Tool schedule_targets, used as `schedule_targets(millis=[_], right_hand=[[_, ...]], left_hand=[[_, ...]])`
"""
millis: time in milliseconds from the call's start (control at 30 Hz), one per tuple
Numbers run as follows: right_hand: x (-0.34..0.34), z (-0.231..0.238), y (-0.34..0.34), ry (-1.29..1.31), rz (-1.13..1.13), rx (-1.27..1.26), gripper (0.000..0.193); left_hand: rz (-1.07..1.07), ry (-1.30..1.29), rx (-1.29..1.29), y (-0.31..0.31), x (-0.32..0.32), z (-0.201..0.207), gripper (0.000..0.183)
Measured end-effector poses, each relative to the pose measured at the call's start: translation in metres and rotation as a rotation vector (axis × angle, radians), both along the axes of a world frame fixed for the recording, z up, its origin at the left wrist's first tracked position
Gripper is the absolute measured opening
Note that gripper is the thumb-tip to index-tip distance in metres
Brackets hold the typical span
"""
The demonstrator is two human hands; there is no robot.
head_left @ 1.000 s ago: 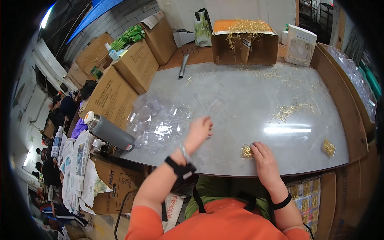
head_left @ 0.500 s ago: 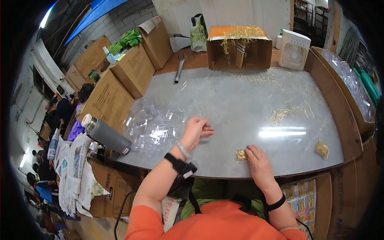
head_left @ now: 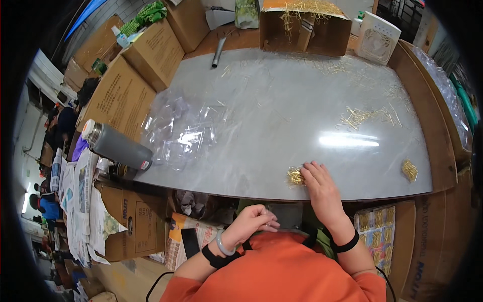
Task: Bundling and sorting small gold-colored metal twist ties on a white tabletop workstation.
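My right hand lies palm down at the table's near edge, fingers stretched out. Its fingertips touch a small clump of gold wire hooks, which appears to sit in a clear plastic pack. Below the edge, close to my lap, my left hand has its fingers curled together; whatever they may pinch is too small to make out. A greyish see-through piece shows just beyond those fingers. Another gold pack rests near the right corner, and loose gold hooks are scattered farther back.
Clear plastic boxes are piled on the table's left, beside a grey flask. Cardboard boxes line that side. An open carton with gold hooks on top and a white fan stand at the back. Filled packs sit lower right.
My left hand has come back from over the table to near my lap, its fingers now curled. My right hand stays by the gold clump. The whole view has tilted downward.
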State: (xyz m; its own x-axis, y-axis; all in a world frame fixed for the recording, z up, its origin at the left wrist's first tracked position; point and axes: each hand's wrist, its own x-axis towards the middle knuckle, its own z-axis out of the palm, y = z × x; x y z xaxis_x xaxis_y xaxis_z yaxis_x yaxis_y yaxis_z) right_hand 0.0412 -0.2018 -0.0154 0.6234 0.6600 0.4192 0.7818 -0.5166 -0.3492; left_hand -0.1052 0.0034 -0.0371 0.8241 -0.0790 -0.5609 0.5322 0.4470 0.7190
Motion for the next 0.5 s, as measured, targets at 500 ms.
schedule_targets(millis=[500], right_hand=[[-0.061,-0.002,-0.003,0.046,0.223,-0.059,0.049]], left_hand=[[0.126,-0.170,-0.104,-0.015,-0.012,-0.015,0.012]])
